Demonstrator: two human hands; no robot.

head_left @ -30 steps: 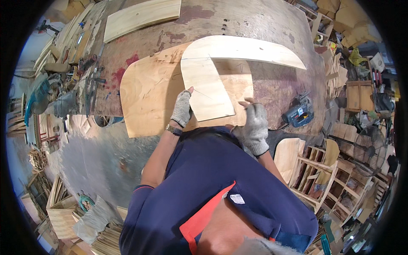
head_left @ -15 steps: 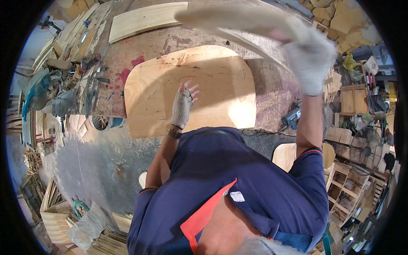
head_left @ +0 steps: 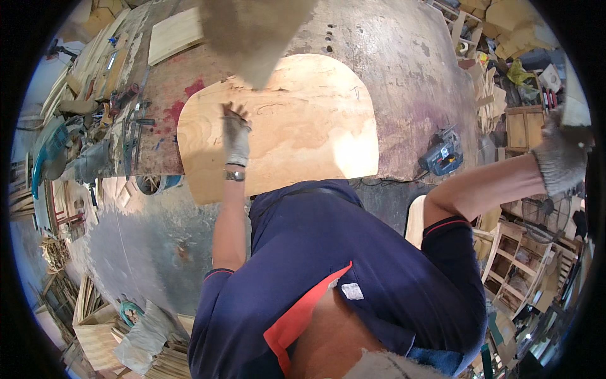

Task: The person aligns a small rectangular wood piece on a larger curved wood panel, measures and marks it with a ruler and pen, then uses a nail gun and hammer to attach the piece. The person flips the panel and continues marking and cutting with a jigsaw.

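Note:
A plywood board (head_left: 303,120) with a rounded far edge lies on the worktable (head_left: 404,82) in front of me. My left hand (head_left: 237,138), in a fingerless glove, is over the board's left part. Its fingers are apart and slightly blurred, holding nothing. My right hand (head_left: 560,158), also gloved, is stretched out to the far right rim. Its fingers look closed beside a pale flat piece (head_left: 576,98), but the dark rim hides the grip. A blurred brown panel (head_left: 249,38) hangs over the far edge of the board; what holds it does not show.
A blue jigsaw (head_left: 444,155) stands on the table's right side. A pale plank (head_left: 173,36) lies far left. Power tools and clamps (head_left: 142,121) crowd the left edge. A slatted wooden frame (head_left: 517,268) and a fan (head_left: 540,218) stand at right.
My right hand has swung from above the table to the far right. The blurred panel now shows farther left, apart from that hand. My left hand has shifted left; the jigsaw is fully uncovered.

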